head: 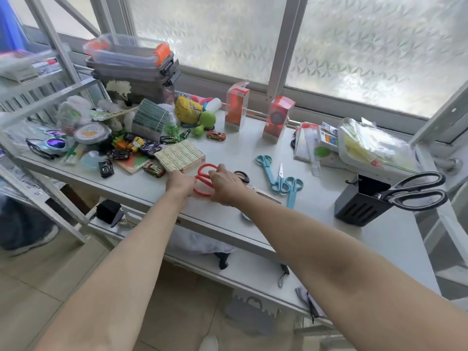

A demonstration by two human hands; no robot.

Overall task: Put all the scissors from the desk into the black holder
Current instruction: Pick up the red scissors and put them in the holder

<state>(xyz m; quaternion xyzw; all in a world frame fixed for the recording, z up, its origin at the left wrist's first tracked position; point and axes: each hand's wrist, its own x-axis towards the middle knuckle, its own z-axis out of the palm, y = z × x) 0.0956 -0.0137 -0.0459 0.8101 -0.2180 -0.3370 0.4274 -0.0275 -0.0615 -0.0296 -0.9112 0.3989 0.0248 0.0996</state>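
Note:
Red-handled scissors (203, 175) lie near the desk's front edge, between my two hands. My left hand (180, 184) touches their left side with curled fingers; my right hand (224, 186) covers their right side, fingers bent over the handles. Black-handled scissors (242, 176) peek out just behind my right hand. Two pairs of blue scissors (278, 183) lie crossed further right. The black holder (359, 206) stands at the desk's right front, with large black scissors (415, 190) in it, handles sticking out right.
Toy cars (126, 153), a box of small packs (180, 155), sunglasses (50, 144) and stacked bins (134, 69) crowd the left of the desk (253, 148). Two orange boxes (255, 112) stand at the back. A white tray with plastic bags (374, 148) sits behind the holder.

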